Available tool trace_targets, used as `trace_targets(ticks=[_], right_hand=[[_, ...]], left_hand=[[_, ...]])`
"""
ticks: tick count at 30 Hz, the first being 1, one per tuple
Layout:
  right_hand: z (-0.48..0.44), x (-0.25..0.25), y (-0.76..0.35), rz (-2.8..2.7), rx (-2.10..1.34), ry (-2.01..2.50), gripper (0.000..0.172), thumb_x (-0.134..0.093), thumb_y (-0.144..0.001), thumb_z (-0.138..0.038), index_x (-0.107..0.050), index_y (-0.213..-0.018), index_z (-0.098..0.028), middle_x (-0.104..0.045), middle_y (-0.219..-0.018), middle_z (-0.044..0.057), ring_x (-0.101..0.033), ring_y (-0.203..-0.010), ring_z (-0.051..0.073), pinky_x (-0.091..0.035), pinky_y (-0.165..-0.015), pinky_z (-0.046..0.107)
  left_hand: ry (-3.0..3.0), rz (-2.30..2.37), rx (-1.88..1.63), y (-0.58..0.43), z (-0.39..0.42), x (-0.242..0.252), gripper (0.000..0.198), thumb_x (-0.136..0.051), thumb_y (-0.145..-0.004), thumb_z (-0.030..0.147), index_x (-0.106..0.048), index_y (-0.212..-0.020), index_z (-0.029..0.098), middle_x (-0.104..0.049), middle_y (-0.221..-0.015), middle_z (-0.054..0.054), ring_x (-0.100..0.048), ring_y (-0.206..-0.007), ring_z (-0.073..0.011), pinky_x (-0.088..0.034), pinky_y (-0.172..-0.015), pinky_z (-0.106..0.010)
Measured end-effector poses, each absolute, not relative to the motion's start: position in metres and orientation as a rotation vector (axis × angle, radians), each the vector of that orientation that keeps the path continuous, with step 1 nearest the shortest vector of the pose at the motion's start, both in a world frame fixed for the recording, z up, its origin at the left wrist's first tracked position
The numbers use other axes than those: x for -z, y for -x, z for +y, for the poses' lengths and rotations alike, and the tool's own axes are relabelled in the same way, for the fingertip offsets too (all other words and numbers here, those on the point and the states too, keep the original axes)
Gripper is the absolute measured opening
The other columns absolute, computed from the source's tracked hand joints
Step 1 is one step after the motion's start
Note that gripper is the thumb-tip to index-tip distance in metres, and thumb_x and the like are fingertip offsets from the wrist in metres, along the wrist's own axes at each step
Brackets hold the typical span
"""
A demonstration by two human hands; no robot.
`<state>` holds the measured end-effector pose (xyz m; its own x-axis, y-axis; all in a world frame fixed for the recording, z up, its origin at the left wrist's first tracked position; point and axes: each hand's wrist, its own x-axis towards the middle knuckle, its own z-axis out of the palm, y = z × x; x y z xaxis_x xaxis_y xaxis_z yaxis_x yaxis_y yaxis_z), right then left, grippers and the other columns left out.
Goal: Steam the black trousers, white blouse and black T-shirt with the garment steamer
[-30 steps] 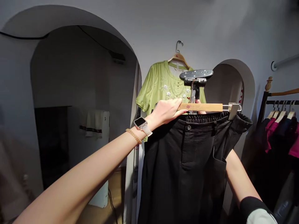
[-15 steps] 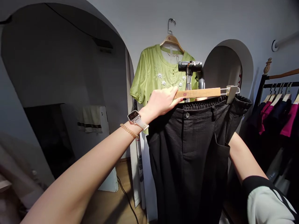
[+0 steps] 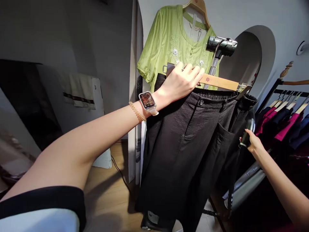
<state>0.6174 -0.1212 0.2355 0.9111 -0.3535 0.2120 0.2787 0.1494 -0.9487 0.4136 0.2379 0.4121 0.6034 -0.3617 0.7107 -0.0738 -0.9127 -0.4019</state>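
My left hand [image 3: 183,79] is wrapped round the wooden bar of a clip hanger [image 3: 220,82]. Black trousers [image 3: 178,141] with an elastic waist, a front button and a side pocket hang from its metal clips. On the right, my right hand [image 3: 253,141] is closed round the dark handle of a garment steamer [image 3: 246,133] with a shiny end, beside the trousers' side. Behind the trousers, a green embroidered blouse [image 3: 161,42] hangs on a wooden hanger [image 3: 199,8]. The black top of a steamer stand [image 3: 221,46] rises in front of the blouse; the trousers hide its lower pole.
A clothes rack [image 3: 270,93] with pink and dark garments stands at the right. On the left, a white towel-like cloth [image 3: 80,91] hangs over a white panel [image 3: 98,96]. A black cable [image 3: 122,175] runs across the wooden floor [image 3: 106,193].
My right hand has come out from behind the trousers to the right, now holding the steamer. My left hand and the trousers have tilted, and the view has shifted downward.
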Motion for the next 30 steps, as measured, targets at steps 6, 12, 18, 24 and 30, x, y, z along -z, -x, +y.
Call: trace_targets(ticks=[6, 12, 18, 24, 30], right_hand=[[-0.172, -0.154, -0.56, 0.358, 0.383, 1.176, 0.027, -0.078, -0.074, -0.034, -0.059, -0.081, -0.017, -0.061, -0.071, -0.001, -0.059, -0.051, 0.011, -0.054, -0.045, 0.021], [-0.156, -0.037, -0.469, 0.359, 0.65, 1.126, 0.033, -0.08, -0.067, -0.045, -0.061, -0.084, -0.023, -0.063, -0.074, -0.004, -0.065, -0.054, 0.014, -0.056, -0.049, 0.022], [-0.114, 0.056, -0.378, 0.617, 0.617, 1.339, 0.033, -0.076, -0.07, -0.055, -0.056, -0.081, -0.031, -0.06, -0.062, -0.006, -0.064, -0.047, 0.024, -0.054, -0.039, 0.036], [-0.074, 0.084, -0.315, 0.754, 0.52, 1.526, 0.028, -0.07, -0.075, -0.054, -0.05, -0.077, -0.035, -0.062, -0.058, -0.008, -0.074, -0.059, 0.031, -0.063, -0.055, 0.042], [-0.051, 0.092, -0.298, 0.729, 0.31, 1.56, 0.034, -0.066, -0.074, -0.059, -0.046, -0.084, -0.033, -0.065, -0.066, -0.006, -0.078, -0.077, 0.032, -0.065, -0.068, 0.042]], left_hand=[[2.466, 0.311, 1.415, -0.394, 0.247, -0.387, 0.057, -0.008, -0.106, 0.014, -0.024, -0.161, 0.011, -0.034, -0.164, -0.016, -0.021, -0.155, -0.0317, -0.015, -0.121, -0.056], [2.443, -0.455, 2.168, -0.342, 0.241, -0.192, 0.074, -0.064, -0.092, 0.029, -0.026, -0.155, 0.024, -0.046, -0.15, -0.016, -0.031, -0.15, -0.0342, -0.032, -0.122, -0.057], [3.151, -0.982, 1.787, -0.339, 0.262, -0.009, 0.085, -0.064, -0.089, 0.04, -0.017, -0.155, 0.016, -0.047, -0.148, -0.024, -0.047, -0.141, -0.0329, -0.049, -0.109, -0.054], [3.302, -1.166, 1.633, -0.34, 0.279, 0.004, 0.038, -0.053, -0.093, 0.036, -0.054, -0.128, 0.02, -0.066, -0.127, -0.015, -0.064, -0.123, -0.0283, -0.053, -0.106, -0.05], [3.286, -1.104, 1.745, -0.332, 0.273, -0.01, 0.035, -0.042, -0.1, 0.031, -0.052, -0.129, 0.015, -0.065, -0.129, -0.018, -0.067, -0.118, -0.0255, -0.057, -0.1, -0.048]])
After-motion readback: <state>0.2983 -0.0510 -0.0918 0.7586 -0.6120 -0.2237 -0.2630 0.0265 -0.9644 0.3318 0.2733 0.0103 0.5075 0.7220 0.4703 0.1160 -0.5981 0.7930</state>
